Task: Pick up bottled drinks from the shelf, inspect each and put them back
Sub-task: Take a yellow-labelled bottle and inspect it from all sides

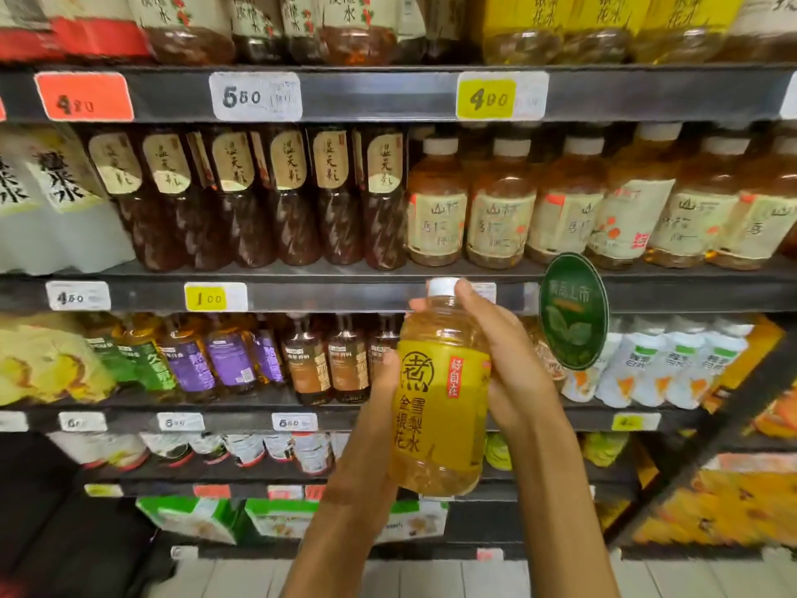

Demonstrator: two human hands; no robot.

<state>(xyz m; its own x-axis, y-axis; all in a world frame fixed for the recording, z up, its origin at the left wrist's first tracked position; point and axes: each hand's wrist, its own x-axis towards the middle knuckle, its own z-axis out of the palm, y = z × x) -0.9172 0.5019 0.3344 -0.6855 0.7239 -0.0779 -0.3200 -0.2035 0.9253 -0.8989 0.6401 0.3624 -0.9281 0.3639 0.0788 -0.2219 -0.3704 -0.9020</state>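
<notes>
Four shelf tiers [388, 94] of a shop drinks aisle filled our view, each dark rail carrying white, yellow or orange price tags [486, 98], with a pale tiled floor [431, 576] showing at the bottom. We judged ourselves to be in the inspecting step: the yellow-labelled bottle [442, 394] was off the shelf and held upright in front of the middle tiers, label facing us, pale golden drink visible above and below the wrap. Rows of dark brown bottles [250, 200] and amber tea bottles [500, 205] stood behind it, and a round green promotional sign [573, 310] hung just beside it on our right. Our left hand [371, 425] gripped the lower body from the left, fingers curled behind it, while our right hand [509, 360] wrapped the upper half, one fingertip touching the white cap [443, 286]. The next move, we judged, called for turning it to read the back, then finding its gap; matching yellow labels [604, 10] showed on the top tier, so returning it would probably mean a lift upward.
</notes>
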